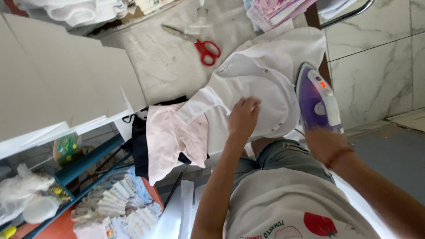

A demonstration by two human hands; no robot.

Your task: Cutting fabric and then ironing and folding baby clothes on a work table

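A white shirt point(261, 75) lies spread over the padded ironing surface point(164, 66). My left hand point(242, 116) presses flat on the shirt's near part, fingers together on the cloth. A purple and white steam iron point(316, 99) stands at the shirt's right edge with a small orange light lit on its handle. My right hand point(321, 140) grips the iron's handle from behind and is mostly hidden by it; a red band shows at the wrist. A pale pink garment point(170, 139) hangs over the surface's edge beside the shirt, on top of a dark cloth.
Red-handled scissors point(204, 48) lie on the surface beyond the shirt. Folded pink and white fabrics point(276, 11) are stacked at the far end. A blue shelf frame point(84, 161) with stacked folded cloths point(124, 206) is at lower left. Marble wall tiles point(376, 62) rise on the right.
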